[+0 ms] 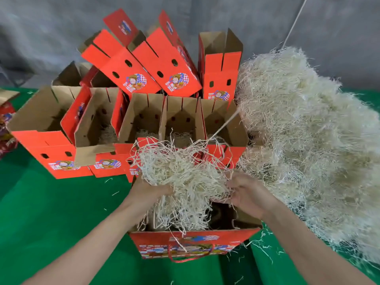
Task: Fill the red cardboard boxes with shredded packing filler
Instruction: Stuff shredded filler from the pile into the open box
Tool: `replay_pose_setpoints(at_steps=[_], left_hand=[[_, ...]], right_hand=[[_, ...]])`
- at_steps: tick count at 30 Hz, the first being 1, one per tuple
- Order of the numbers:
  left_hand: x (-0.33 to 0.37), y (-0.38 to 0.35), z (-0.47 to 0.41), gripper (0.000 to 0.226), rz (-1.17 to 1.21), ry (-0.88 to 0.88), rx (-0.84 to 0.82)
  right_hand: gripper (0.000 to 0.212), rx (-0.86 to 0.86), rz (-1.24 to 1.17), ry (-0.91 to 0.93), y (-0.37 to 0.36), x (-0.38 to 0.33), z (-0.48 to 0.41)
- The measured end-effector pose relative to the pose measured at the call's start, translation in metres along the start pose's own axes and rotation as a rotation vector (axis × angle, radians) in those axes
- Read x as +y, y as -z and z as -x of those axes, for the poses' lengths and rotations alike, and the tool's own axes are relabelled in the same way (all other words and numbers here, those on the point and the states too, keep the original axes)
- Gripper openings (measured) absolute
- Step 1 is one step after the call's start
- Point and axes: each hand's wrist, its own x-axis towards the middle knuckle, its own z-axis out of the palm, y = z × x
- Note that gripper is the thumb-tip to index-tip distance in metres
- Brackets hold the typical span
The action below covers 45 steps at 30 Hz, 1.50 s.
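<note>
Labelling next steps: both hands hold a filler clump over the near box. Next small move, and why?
Probably lower the filler clump into the near box and release: left hand and right hand grip it just above the opening, strands trailing inside.

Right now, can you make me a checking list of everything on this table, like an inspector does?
Surface: green cloth covering the table.
Job's things: nearest red box, open, with filler hanging into it; filler clump held above it; open boxes in a row behind, some with a little filler at the bottom; large filler pile on the right.
Clutter: loose strands scattered on the cloth; tilted boxes stacked behind the row.
Grippers: left hand grips the clump; right hand pinches its strands.
Cables: one thin pale cord slanting up at the top right.
Surroundings: grey wall behind.
</note>
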Motion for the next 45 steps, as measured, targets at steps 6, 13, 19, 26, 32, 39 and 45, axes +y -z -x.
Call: replay_pose_setpoints(at_steps=[6, 13, 19, 26, 32, 39, 45], left_hand=[[0.009, -0.018, 0.015, 0.094, 0.053, -0.056, -0.347], [0.009, -0.015, 0.002, 0.043, -0.003, -0.127, 0.092], [0.004, 0.007, -0.003, 0.032, 0.043, 0.051, -0.041], [0.019, -0.011, 0.011, 0.053, 0.077, -0.020, -0.547], [0.019, 0.018, -0.005, 0.062, 0.292, 0.016, -0.231], [0.011, 0.015, -0.002, 0.044, 0.320, -0.038, -0.255], [0.012, -0.022, 0.005, 0.058, 0.093, -0.157, -0.282]], right_hand=[[0.029, 0.044, 0.272, 0.014, -0.021, 0.012, -0.006], [0.032, 0.016, 0.117, -0.009, -0.007, 0.007, 0.003], [0.018, 0.181, 0.017, 0.049, 0.016, 0.001, 0.010], [0.056, 0.127, 0.434, 0.020, -0.021, 0.011, -0.010], [0.032, 0.427, 0.617, 0.197, 0.002, 0.000, -0.005], [0.029, 0.169, 0.473, 0.151, -0.002, 0.001, 0.004], [0.039, 0.165, 0.737, 0.113, -0.018, 0.019, -0.024]])
